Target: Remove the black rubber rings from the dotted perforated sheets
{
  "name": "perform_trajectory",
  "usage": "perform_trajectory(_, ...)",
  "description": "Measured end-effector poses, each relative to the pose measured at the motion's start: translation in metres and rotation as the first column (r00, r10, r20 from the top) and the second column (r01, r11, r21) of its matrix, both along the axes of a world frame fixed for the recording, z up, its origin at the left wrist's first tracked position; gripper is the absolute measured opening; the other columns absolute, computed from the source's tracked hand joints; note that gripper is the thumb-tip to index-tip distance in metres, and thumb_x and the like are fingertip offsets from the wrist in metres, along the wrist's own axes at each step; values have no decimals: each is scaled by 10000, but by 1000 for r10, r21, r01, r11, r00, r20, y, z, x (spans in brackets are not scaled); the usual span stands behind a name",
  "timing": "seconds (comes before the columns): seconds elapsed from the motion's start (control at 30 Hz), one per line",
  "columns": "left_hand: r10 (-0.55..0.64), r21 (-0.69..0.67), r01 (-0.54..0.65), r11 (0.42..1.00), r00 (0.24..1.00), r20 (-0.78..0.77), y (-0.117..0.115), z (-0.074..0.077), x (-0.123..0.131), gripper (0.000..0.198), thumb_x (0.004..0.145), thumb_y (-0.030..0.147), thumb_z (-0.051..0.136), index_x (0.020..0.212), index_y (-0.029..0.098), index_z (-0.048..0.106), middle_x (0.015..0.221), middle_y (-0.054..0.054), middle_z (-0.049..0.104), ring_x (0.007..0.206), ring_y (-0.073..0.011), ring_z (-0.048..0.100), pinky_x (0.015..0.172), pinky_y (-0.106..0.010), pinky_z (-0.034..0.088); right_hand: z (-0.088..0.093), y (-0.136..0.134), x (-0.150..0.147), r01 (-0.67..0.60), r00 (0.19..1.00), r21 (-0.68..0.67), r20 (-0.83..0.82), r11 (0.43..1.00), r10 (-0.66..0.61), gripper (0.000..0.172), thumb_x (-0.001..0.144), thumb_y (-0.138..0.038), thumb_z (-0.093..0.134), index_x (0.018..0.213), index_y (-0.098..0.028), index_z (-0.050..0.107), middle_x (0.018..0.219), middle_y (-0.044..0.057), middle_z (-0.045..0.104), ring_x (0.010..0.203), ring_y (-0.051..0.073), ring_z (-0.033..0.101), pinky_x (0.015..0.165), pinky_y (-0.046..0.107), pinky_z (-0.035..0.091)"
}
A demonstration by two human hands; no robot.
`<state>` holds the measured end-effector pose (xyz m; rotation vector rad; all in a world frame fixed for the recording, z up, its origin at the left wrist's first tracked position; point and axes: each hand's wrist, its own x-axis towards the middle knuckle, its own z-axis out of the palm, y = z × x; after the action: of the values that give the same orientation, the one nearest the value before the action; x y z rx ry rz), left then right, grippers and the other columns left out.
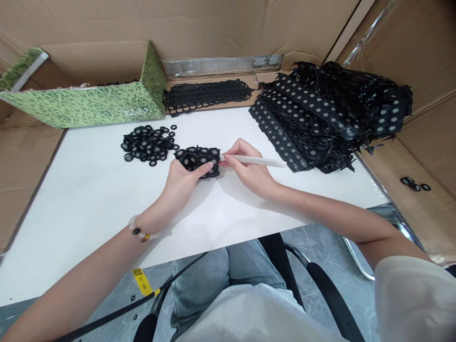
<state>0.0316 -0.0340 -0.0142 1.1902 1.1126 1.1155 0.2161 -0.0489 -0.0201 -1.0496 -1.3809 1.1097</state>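
My left hand (185,178) is closed on a black rubber sheet (199,159) dotted with pale round discs, its thumb pressed on the sheet's near right part. At the sheet's right edge, my right hand (251,173) pinches a slim white pen-like tool (258,161). The tool's tip meets the sheet's edge; its exact contact is hidden by fingers. Beyond my left hand lies a loose heap of small black rings (147,145) with grey centres. A large stack of black dotted sheets (302,114) spreads to the right of my right hand.
A green patterned box (117,104) with dark pieces inside stands at the back left. Black perforated strips (210,95) lie at the back on cardboard. Several loose rings (415,184) rest on cardboard at the right. Cardboard walls (228,28) enclose the white table (89,190).
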Motion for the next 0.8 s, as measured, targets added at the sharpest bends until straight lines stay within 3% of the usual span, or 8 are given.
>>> perform_trajectory(0.2, 6, -29, -4, 1000, 998, 65, 4, 1, 0, 327, 665, 293, 892, 938, 167, 763, 1062, -84, 789, 1020, -257, 733, 974, -404, 584, 5, 3, 2, -81, 985, -97, -157, 992, 65, 369, 849, -554, 720, 849, -243, 523, 877, -10, 707, 858, 171, 748, 903, 398, 625)
perform_trajectory(0.37, 27, -21, -25, 999, 995, 93, 6, -2, 0, 345, 661, 285, 891, 962, 179, 760, 1097, -84, 783, 1063, -254, 722, 1008, -400, 568, 7, 4, 6, -147, 954, -156, -284, 977, 98, 378, 839, -519, 753, 840, -232, 507, 854, -33, 689, 852, 151, 771, 953, 401, 627)
perform_trajectory(0.8, 19, -23, -17, 1000, 995, 100, 3, -2, 3, 309, 659, 285, 893, 914, 168, 763, 1043, -81, 786, 1041, -254, 723, 1003, -404, 572, 7, 3, 2, -147, 967, -153, -231, 977, 110, 406, 814, -559, 758, 835, -247, 497, 820, -29, 702, 822, 167, 759, 905, 409, 640)
